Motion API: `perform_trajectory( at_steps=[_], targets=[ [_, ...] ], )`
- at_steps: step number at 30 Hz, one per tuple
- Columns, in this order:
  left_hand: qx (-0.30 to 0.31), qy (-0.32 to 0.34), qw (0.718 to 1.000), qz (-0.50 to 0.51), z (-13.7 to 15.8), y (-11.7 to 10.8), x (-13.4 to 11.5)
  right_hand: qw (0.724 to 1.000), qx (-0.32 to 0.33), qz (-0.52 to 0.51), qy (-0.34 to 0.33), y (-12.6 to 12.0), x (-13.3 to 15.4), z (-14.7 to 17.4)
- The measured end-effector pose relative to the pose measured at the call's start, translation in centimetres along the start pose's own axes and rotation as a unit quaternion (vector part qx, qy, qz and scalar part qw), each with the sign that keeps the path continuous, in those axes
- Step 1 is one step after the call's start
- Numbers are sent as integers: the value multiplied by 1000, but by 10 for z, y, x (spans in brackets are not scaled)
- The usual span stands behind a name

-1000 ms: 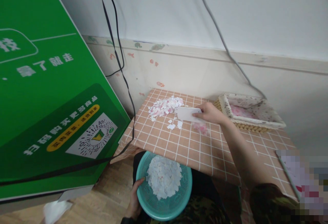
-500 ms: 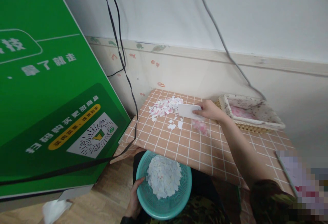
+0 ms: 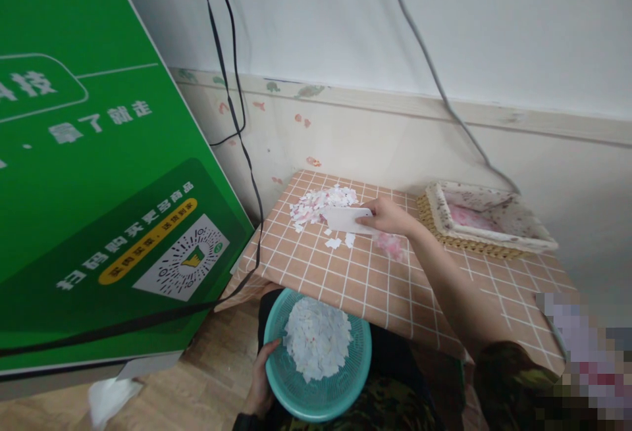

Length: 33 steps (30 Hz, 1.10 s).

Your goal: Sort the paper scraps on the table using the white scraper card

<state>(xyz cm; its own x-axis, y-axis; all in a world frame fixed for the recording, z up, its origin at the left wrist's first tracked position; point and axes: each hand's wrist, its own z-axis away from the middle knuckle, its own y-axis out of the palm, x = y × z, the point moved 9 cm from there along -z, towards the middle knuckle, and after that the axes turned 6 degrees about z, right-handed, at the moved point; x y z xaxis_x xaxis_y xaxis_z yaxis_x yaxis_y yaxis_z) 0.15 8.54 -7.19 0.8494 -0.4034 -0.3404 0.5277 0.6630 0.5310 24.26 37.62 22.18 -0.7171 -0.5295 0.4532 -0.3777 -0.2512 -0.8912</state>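
Observation:
My right hand (image 3: 388,216) grips one end of a flat white rectangular scraper-like piece (image 3: 345,219), whose other end meets a pile of white and pinkish paper scraps (image 3: 316,204) on the table. A few loose scraps (image 3: 333,243) lie in front of it. Below the table edge, a teal plastic basket (image 3: 360,378) rests on my lap, with a heap of white paper scraps (image 3: 316,339) inside. The rim of that basket is held at its left side by my left hand (image 3: 263,368), thumb over the edge.
A checked brown cloth covers the table (image 3: 375,293). Pink crumpled plastic (image 3: 392,247) lies near my right wrist. A cloth-lined wicker basket (image 3: 494,243) stands at the back right. Black cords (image 3: 251,174) hang before the green cabinet (image 3: 123,174) at left.
My right hand has moved left with the white piece, bringing its far end to the front of the scrap pile. My left hand still holds the teal basket.

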Motion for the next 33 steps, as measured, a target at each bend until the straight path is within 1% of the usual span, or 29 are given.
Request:
perform_trajectory(
  at_steps=[3,5,9,13,15,19,22,26,30,33],
  targets=[
    [1,-3,1000,-2,2,3,0,1000,-13,-4,6,-1,0,-1],
    [-2,-7,1000,-5,3,3,0,1000,-16,-5,-2,0,1,-1],
    [0,-1,1000,-3,0,0,0,1000,6,-2,-10,4,1,0],
    [12,-7,1000,1,-3,-2,2,999,-30,29,7,-9,-6,1],
    [6,-14,1000,0,-2,-2,3,998,-43,31,16,-14,-9,3],
    [0,-9,1000,-1,3,4,0,1000,-17,-1,12,-10,-9,4],
    [0,4,1000,-7,6,7,-2,1000,-7,-2,8,-6,-11,3],
    [0,2,1000,-15,6,5,-1,999,-31,16,21,-14,-26,4],
    [-7,15,1000,-16,4,2,-3,998,-52,19,39,-25,-44,13],
    [-10,13,1000,-15,3,2,-2,996,-67,21,51,-29,-49,21]
  ],
)
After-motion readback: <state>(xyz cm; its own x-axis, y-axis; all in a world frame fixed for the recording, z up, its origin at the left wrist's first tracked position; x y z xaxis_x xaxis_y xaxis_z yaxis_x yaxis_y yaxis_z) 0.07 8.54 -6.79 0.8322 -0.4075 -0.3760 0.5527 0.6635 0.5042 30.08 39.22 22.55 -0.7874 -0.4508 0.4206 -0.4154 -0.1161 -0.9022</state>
